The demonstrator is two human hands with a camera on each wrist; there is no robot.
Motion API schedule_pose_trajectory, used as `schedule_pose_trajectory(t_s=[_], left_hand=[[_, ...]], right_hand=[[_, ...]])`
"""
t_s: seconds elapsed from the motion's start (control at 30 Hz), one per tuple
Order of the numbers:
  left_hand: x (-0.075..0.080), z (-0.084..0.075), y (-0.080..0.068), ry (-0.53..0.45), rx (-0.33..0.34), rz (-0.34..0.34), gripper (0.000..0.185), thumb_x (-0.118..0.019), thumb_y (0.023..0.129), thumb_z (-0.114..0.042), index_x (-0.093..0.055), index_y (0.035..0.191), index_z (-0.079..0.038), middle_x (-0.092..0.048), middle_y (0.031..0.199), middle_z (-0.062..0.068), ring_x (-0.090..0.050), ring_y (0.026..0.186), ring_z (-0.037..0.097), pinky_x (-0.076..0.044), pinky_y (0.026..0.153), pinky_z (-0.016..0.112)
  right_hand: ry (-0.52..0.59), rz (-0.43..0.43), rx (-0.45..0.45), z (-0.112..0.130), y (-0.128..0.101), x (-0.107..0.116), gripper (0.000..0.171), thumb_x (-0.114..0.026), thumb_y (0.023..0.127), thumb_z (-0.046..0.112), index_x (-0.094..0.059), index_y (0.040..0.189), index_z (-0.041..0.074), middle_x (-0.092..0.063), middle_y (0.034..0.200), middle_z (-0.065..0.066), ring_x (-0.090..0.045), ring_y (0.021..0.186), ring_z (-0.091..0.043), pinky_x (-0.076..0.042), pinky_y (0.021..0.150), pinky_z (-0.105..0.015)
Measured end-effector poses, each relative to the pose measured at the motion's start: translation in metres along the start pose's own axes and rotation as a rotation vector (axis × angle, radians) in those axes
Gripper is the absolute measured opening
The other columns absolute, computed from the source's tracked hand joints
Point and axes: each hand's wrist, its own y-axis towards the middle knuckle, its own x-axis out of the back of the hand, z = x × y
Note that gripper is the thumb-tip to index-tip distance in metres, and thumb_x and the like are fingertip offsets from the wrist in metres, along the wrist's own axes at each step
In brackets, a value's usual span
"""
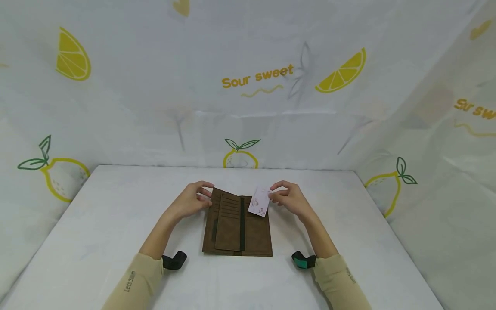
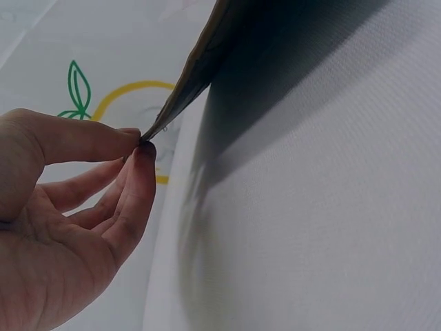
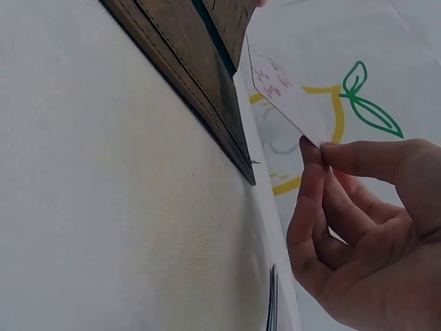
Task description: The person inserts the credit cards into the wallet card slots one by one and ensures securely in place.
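A brown wallet [image 1: 255, 241] lies open on the white table, with card slots on both sides and a dark band down its middle. My left hand [image 1: 191, 200] pinches the upper left edge of the wallet between thumb and fingertips; in the left wrist view that flap [image 2: 196, 65] stands raised off the table. My right hand [image 1: 290, 198] pinches a pale card [image 1: 258, 201] with a small pinkish print by its edge. The card is tilted above the wallet's right half, over the upper slots. In the right wrist view the card [image 3: 282, 89] is apart from the wallet's near corner.
Black wrist devices [image 1: 175, 261] sit at both cuffs, the right one [image 1: 304, 261] with a green patch. Behind the white table [image 1: 116, 241] hangs a white cloth [image 1: 155, 86] printed with lemons. A thin dark object [image 3: 273, 296] shows low in the right wrist view; its kind is unclear.
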Motion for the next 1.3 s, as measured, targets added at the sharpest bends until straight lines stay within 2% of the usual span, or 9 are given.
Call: schedule_pose_trajectory(t_s=[0.17, 0.5, 0.87, 1.3], left_hand=[[0.0012, 0.001, -0.0006, 0.002, -0.008, 0.002, 0.05, -0.064, 0.098, 0.004, -0.057, 0.147, 0.005, -0.069, 0.124, 0.026, -0.076, 0.102, 0.025, -0.059, 0.087, 0.034], [0.0008, 0.001, -0.0013, 0.002, -0.005, 0.004, 0.05, -0.062, 0.097, 0.006, -0.057, 0.147, 0.004, -0.068, 0.126, 0.025, -0.076, 0.104, 0.026, -0.058, 0.087, 0.033], [0.0014, 0.0012, -0.0004, 0.0, -0.007, 0.008, 0.05, -0.063, 0.097, 0.006, -0.057, 0.147, 0.005, -0.068, 0.124, 0.026, -0.076, 0.102, 0.025, -0.059, 0.087, 0.033], [0.0002, 0.0005, -0.0013, -0.008, -0.003, 0.013, 0.052, -0.066, 0.097, 0.003, -0.056, 0.148, 0.006, -0.068, 0.125, 0.027, -0.075, 0.103, 0.028, -0.058, 0.085, 0.033]], right_hand=[[-0.012, 0.051, 0.001, -0.002, 0.0027, -0.0017, 0.025, -0.074, 0.102, 0.01, -0.067, 0.122, -0.002, -0.081, 0.111, -0.025, -0.075, 0.089, -0.022, -0.059, 0.079, -0.03], [-0.018, 0.088, 0.027, -0.0023, 0.0021, -0.0062, 0.024, -0.073, 0.1, 0.008, -0.067, 0.121, -0.003, -0.081, 0.106, -0.026, -0.071, 0.083, -0.019, -0.055, 0.073, -0.03], [-0.017, 0.069, 0.05, -0.0027, 0.0028, -0.0081, 0.023, -0.072, 0.099, 0.005, -0.067, 0.12, -0.004, -0.081, 0.104, -0.026, -0.069, 0.083, -0.018, -0.055, 0.072, -0.027], [-0.037, 0.125, 0.078, -0.004, 0.0002, -0.0097, 0.024, -0.07, 0.102, 0.005, -0.066, 0.123, -0.005, -0.079, 0.097, -0.025, -0.061, 0.074, -0.014, -0.05, 0.066, -0.024]])
